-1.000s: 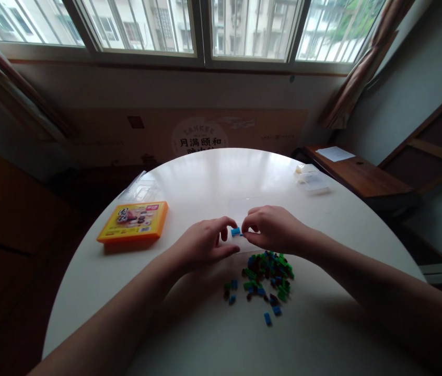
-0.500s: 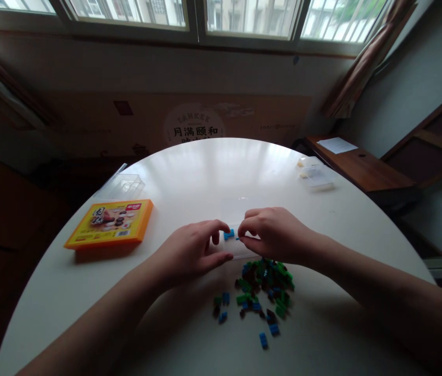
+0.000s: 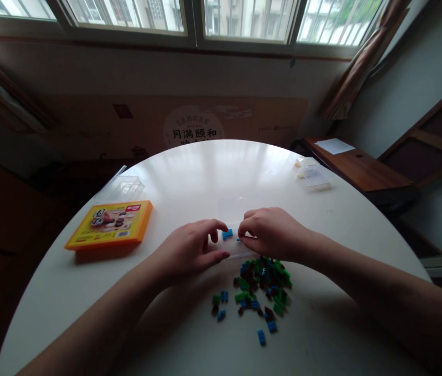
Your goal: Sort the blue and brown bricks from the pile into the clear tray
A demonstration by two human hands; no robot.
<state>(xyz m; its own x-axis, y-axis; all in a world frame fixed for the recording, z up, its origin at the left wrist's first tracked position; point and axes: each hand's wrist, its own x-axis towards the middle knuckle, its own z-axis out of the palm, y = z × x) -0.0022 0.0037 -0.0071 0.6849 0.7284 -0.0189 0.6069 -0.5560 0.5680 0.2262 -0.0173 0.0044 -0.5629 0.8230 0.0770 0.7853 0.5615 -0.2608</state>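
A shallow see-through plastic box lies on the table in front of me, with a small blue toy brick in it. My left hand is at the box's left side, thumb and index finger apart. Its index fingertip is at the blue brick's top edge; whether they touch I cannot tell. Over the box's right part, my right hand pinches a small blue piece, mostly hidden by the fingers. Just below the box sits a pile of green, blue and dark brown bricks.
An orange and yellow board-game box lies at the left, with a clear plastic case behind it. Another clear container stands at the back right. A few loose bricks, including a blue one, lie nearer me on the round white table.
The view has shifted slightly. Both hands hold almost the same pose, and the bricks have not visibly moved on the table.
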